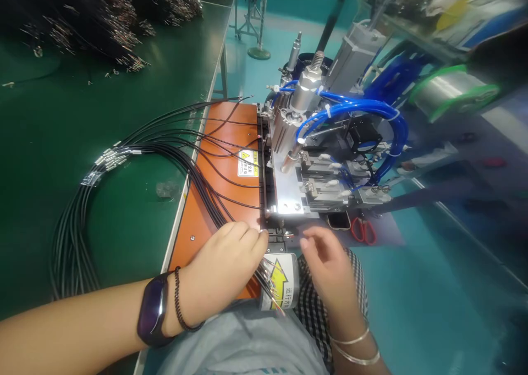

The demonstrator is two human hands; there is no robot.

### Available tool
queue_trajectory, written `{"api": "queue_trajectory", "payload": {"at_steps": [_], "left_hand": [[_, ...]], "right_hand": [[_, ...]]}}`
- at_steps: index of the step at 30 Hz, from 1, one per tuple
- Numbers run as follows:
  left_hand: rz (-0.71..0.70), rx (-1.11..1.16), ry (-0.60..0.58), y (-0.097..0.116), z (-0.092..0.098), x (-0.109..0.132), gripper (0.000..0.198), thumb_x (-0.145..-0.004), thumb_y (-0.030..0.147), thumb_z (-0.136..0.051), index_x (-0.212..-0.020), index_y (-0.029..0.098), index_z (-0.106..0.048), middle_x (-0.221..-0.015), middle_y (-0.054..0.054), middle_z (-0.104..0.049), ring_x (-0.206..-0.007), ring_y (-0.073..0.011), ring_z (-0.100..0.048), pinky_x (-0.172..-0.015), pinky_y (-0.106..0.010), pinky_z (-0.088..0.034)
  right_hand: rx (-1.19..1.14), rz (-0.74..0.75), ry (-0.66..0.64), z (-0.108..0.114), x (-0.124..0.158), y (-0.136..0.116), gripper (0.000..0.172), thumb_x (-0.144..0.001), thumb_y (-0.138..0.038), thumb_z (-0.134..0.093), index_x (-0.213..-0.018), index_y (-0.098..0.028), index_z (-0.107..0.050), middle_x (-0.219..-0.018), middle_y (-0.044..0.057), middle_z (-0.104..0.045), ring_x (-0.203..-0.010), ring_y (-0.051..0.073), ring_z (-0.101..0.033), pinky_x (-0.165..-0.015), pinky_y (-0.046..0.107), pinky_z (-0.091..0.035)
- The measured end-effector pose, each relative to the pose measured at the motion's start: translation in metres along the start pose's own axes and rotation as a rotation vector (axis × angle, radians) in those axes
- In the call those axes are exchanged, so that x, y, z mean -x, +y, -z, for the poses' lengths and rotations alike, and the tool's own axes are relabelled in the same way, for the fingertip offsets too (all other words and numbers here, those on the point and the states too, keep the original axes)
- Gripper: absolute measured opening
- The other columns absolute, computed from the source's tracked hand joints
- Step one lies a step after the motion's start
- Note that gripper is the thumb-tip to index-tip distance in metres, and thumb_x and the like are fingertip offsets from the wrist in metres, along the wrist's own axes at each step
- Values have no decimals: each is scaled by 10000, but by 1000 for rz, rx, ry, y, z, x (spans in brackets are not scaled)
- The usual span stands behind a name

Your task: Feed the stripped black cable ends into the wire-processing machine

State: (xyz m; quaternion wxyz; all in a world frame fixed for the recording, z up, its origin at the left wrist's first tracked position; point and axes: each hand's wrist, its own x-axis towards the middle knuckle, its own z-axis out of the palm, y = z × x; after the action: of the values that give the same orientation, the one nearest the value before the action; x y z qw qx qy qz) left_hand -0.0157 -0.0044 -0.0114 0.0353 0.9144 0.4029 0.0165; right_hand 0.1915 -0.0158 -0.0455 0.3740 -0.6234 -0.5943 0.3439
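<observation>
My left hand (237, 251) is closed over a bundle of black cables (208, 199) at the front of the orange plate (231, 149). Frayed cable ends (272, 290) stick out below this hand. One cable tip (289, 234) points right from its fingertips, close to the machine's front. Just right of that tip is my right hand (330, 265), fingers loosely curled and apart, with nothing visible in them. Several other cables run separately across the plate into the slot of the pneumatic machine (284, 160).
Green table (136, 210) on the left carries the cable coil, tied with clear tape (91, 178), and piles of cables (103, 23) farther back. Blue air hoses (396, 122) loop over the machine. Red scissors (363, 231) and a phone (339, 221) lie beyond my right hand. A wire spool (457, 92) is at right.
</observation>
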Motion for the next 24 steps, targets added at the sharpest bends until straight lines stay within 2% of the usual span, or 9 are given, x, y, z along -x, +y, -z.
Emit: {"api": "queue_trajectory", "payload": {"at_steps": [2, 5, 8, 10, 14, 19, 24], "left_hand": [[-1, 10, 19, -2, -1, -1, 408, -827, 48, -387, -1222, 75, -485, -878, -88, -573, -825, -242, -522, -703, -400, -470], [-9, 5, 45, -3, -4, -1, 432, -816, 45, -388, -1241, 72, -458, -835, -76, -566, -791, -238, -521, -686, -395, -461], [-18, 1, 86, -3, -5, 0, 384, -828, 74, -411, -1206, 82, -476, -818, -71, -568, -784, -230, -522, -683, -378, -450], [-19, -2, 106, -3, -4, 0, 354, -826, 88, -424, -1173, 92, -494, -827, -78, -575, -781, -226, -524, -682, -370, -442], [-35, 9, 109, -6, -2, -1, 336, -803, 74, -440, -1130, 114, -509, -856, -85, -586, -797, -223, -533, -708, -367, -435], [-3, 8, 155, -13, -4, -6, 264, -850, 92, -430, -1096, 123, -521, -945, -98, -604, -915, -230, -551, -796, -386, -432], [-7, -13, 208, -18, -11, -10, 192, -881, 111, -421, -1017, 119, -555, -1029, -121, -612, -1022, -239, -541, -848, -395, -425]], "right_hand": [[101, 174, -105, 2, 11, -7, 41, -883, -214, -504, -878, -212, -545, -814, 16, -560, -729, 157, -520, -633, 267, -414], [212, 389, -286, 0, 25, -15, 129, -881, -127, -469, -941, -212, -546, -845, 26, -578, -768, 167, -527, -685, 290, -436], [297, 499, -313, -6, 31, -17, 259, -884, -119, -478, -1123, -211, -513, -932, 51, -604, -824, 190, -539, -731, 324, -456], [331, 553, -284, -8, 30, -16, 255, -897, -134, -483, -1136, -214, -516, -945, 57, -611, -830, 196, -542, -727, 329, -462], [347, 559, -197, -10, 26, -15, 207, -914, -143, -469, -1096, -214, -541, -918, 50, -615, -814, 186, -549, -723, 319, -466], [383, 454, -66, -12, 17, -12, 169, -925, -190, -475, -1068, -210, -561, -959, 60, -608, -902, 202, -555, -782, 327, -450], [377, 420, -61, -16, 8, -11, 160, -918, -224, -498, -1058, -195, -569, -958, 66, -611, -896, 215, -545, -778, 336, -440]]}}
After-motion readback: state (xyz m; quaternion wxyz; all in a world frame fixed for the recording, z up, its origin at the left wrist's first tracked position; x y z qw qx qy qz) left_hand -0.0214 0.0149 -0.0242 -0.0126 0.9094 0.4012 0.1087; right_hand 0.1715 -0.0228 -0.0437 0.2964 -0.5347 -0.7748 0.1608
